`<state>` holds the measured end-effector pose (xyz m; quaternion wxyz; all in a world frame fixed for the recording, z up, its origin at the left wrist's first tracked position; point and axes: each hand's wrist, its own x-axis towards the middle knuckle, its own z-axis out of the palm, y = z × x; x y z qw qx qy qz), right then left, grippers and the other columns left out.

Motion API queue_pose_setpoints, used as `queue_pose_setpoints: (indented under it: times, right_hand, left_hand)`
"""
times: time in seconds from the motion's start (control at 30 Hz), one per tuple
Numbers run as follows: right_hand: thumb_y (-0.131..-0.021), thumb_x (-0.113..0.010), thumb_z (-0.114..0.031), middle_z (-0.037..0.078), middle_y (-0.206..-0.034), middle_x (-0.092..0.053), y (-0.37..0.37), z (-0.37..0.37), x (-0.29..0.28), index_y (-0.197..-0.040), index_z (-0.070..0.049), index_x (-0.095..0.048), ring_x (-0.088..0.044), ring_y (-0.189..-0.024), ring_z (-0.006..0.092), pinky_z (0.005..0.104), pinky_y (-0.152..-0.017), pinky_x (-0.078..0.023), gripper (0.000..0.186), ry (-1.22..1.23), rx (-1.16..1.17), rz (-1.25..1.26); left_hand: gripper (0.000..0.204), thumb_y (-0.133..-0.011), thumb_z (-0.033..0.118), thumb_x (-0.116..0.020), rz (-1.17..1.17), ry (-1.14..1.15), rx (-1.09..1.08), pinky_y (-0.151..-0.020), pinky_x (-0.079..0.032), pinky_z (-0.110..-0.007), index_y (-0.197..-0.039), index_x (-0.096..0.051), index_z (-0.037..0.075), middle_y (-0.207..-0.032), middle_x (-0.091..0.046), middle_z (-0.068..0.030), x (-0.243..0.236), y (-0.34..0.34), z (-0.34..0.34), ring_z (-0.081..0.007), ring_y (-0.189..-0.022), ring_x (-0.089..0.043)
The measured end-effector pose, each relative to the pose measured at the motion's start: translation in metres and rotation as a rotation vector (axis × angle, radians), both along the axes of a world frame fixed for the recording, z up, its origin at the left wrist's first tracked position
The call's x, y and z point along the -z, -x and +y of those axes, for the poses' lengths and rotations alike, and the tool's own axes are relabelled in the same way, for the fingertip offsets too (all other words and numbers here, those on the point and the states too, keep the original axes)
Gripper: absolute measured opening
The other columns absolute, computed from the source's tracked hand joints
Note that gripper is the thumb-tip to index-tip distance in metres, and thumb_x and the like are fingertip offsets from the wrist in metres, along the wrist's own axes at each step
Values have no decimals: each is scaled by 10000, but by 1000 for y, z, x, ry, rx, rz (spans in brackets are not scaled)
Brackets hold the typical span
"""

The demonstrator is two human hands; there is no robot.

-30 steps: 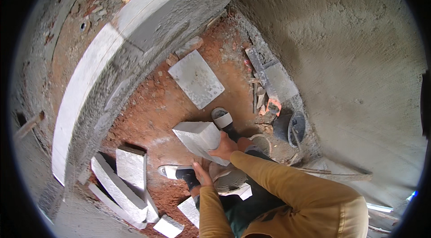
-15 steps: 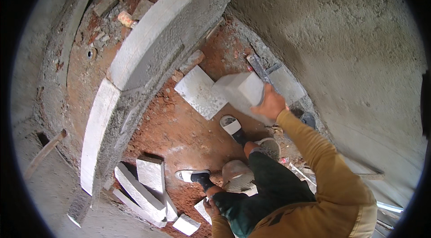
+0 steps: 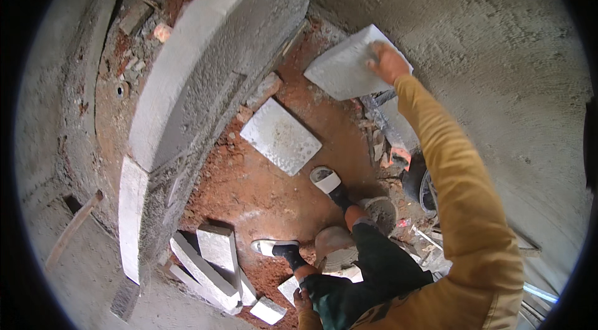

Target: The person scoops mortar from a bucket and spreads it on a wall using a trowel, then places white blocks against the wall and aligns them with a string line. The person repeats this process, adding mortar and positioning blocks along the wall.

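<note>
At the far end of the floor, my right hand (image 3: 387,62) grips a large white block (image 3: 342,68) by its upper right part, the block lying against the foot of the rough plastered wall (image 3: 473,50). My outstretched arm crosses the right side of the view. Low down, my left hand (image 3: 302,297) is beside my left leg, near a small white block piece (image 3: 288,287); its fingers are too small and partly hidden to read. A square pale slab (image 3: 280,137) lies on the red earth between my feet and the raised block.
A curved block wall (image 3: 187,75) bounds the left side. Cut block strips (image 3: 217,249) lie at the lower left. Two buckets (image 3: 380,215) stand by my feet, with a black bucket (image 3: 418,180), rubble and an orange-handled tool (image 3: 398,157) along the right wall's foot.
My right hand has carried the white block forward, away from me, from above my feet to the far wall. My left hand has dropped from near the block to beside my leg.
</note>
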<state>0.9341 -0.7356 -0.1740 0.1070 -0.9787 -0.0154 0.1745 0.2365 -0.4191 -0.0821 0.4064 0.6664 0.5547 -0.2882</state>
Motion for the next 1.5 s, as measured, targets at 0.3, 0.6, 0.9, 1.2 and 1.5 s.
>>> queue_pose_setpoints:
  times: [0.3,0.6,0.9,1.2,1.5]
  right_hand:
    - [-837,-446,-595,223,-1150,-586,252,-20,-22,-1293,-85,-481,-550,-1074,388,452,-941,-415,685,-72,200,561]
    - [-840,-558,-467,241,-1167,-577,454,-84,-59,-1266,-67,-502,-528,-1122,398,438,-961,-412,587,233,-310,835]
    - [-775,-630,-436,227,-1085,-628,479,134,-212,-1123,-102,-636,-583,-1054,363,405,-924,-432,482,35,-69,436]
    - [-777,-651,-406,224,-1165,-601,525,297,-294,-1159,2,-614,-553,-1127,345,393,-963,-408,560,-28,-207,523]
    - [-797,-656,-335,182,-921,-671,442,387,-244,-1064,0,-662,-639,-838,283,371,-786,-482,428,-23,-524,370]
  left_hand:
    - [403,-892,330,-576,-231,-23,-90,-707,-487,-316,-1071,-602,-30,-866,-638,-120,-36,-73,26,-192,-776,-610]
    - [407,-873,391,-590,-276,-171,-238,-693,-494,-357,-863,-697,-1,-731,-677,-144,-80,58,103,-210,-714,-643]
    - [196,-848,217,-626,-451,-337,-531,-593,-468,-305,-791,-645,31,-674,-618,-33,-80,285,174,-144,-613,-558]
    - [298,-888,256,-588,-341,-486,-754,-611,-493,-322,-884,-590,-42,-741,-625,-92,-113,406,245,-174,-643,-596]
    - [271,-852,272,-629,-335,-580,-1151,-505,-430,-283,-912,-628,8,-664,-607,-38,-96,383,166,-122,-512,-506]
